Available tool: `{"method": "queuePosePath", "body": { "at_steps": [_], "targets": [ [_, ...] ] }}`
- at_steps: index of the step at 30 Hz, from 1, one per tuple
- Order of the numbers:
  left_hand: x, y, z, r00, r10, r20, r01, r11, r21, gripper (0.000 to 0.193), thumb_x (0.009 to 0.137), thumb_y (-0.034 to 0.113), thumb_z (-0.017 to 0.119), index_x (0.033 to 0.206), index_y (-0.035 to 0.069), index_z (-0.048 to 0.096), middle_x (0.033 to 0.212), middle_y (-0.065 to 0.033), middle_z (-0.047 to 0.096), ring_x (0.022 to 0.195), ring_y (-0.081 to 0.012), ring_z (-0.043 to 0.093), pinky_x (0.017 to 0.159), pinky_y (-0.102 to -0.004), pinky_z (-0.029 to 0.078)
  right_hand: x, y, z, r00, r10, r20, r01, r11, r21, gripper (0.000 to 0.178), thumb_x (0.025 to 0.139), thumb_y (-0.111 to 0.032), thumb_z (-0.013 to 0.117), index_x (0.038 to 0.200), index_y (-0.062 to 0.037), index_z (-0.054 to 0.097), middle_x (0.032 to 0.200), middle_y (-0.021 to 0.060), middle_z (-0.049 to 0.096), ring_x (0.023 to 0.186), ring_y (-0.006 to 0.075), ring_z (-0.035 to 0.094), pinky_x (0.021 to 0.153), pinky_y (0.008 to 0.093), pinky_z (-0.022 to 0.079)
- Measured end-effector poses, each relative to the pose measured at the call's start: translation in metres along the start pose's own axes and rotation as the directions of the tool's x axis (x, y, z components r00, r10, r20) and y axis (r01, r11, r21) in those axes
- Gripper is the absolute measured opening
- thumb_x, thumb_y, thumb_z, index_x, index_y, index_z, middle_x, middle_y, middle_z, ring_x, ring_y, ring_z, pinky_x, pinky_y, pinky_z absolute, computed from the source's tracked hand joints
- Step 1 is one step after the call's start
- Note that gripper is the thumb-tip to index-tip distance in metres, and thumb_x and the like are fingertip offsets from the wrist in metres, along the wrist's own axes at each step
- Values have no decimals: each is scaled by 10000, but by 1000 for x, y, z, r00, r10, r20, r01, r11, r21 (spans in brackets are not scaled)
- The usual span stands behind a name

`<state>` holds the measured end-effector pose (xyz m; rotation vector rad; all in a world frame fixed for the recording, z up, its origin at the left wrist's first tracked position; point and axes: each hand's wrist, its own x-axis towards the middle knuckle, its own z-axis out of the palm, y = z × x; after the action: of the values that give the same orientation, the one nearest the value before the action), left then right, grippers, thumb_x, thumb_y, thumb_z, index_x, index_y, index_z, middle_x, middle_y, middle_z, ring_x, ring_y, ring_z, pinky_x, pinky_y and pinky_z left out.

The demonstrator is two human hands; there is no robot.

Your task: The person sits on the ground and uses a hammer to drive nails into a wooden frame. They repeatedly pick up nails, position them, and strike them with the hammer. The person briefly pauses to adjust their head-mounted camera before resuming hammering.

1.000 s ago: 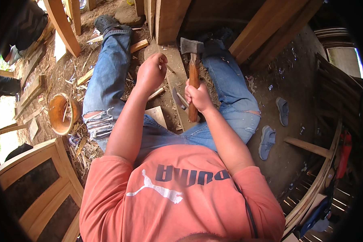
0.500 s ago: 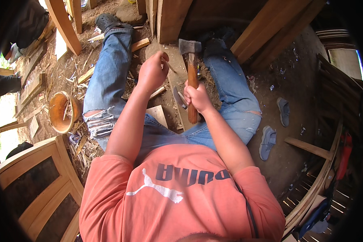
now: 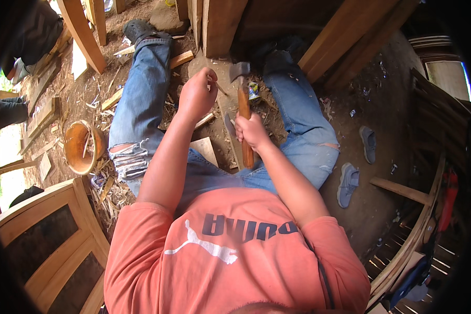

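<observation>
My right hand (image 3: 252,131) is wrapped round the wooden handle of a hammer (image 3: 244,102). Its dark metal head points away from me, over a narrow plank (image 3: 226,107) on the ground between my legs. Left of the hammer, my left hand (image 3: 197,94) is closed, with its back and wrist toward me. A thin brown rod (image 3: 222,90), like a nail, slants out past its fingers toward the plank; the fingers hide its upper end. A dark metal blade (image 3: 229,124) lies close to my right hand, partly covered by it.
Upright timber (image 3: 222,29) stands at the far end of the plank. An orange-brown bowl (image 3: 81,152) sits left among wood shavings, near a panelled wooden frame (image 3: 83,225). A crumpled packet (image 3: 253,90) lies right of the hammer. Grey-blue shoes (image 3: 347,184) rest at right.
The hammer has shifted a little left, its head lower and its handle tilted, and a crumpled packet now shows beside it. My left hand has hardly moved.
</observation>
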<state>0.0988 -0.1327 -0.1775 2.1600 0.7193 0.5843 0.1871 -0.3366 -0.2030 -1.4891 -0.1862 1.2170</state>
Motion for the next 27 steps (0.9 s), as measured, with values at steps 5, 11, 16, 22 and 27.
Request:
{"method": "queuePosePath", "body": {
  "at_steps": [5,11,16,22,27],
  "targets": [
    [2,3,0,1000,-20,-22,20,1000,13,170,913,61,690,1065,74,616,982,-174,731,938,-378,734,801,-484,573,-6,-6,0,999,-46,9,46,998,-53,110,998,-141,570,903,-91,545,662,-24,499,511,100,474,478,308,412],
    [2,4,1,999,11,-37,-10,1000,25,157,915,59,682,1055,72,612,970,-172,725,918,-384,729,789,-487,572,9,35,-7,968,219,-119,-238,953,-186,150,970,-165,587,849,-97,530,650,-21,495,502,112,468,479,322,405],
    [2,3,0,999,-2,-36,4,999,39,158,914,62,683,1054,74,611,961,-172,724,918,-382,728,791,-483,572,2,3,-2,1000,18,-19,-19,999,-42,84,986,-114,547,909,-105,516,653,-33,478,521,94,472,487,296,407],
    [3,5,0,1000,-13,-17,13,999,33,151,927,64,675,1066,80,618,963,-171,724,924,-390,723,788,-487,567,4,3,-10,996,-71,59,71,998,0,131,1030,-161,597,921,-91,577,655,-34,502,496,84,458,470,300,397],
    [4,6,1,1000,-14,-7,14,999,46,147,936,64,673,1072,76,620,978,-174,724,933,-393,720,796,-492,565,13,35,-15,978,203,-36,-206,956,-207,160,971,-189,603,859,-94,539,661,-14,521,512,111,477,485,317,409]
  ]
}}
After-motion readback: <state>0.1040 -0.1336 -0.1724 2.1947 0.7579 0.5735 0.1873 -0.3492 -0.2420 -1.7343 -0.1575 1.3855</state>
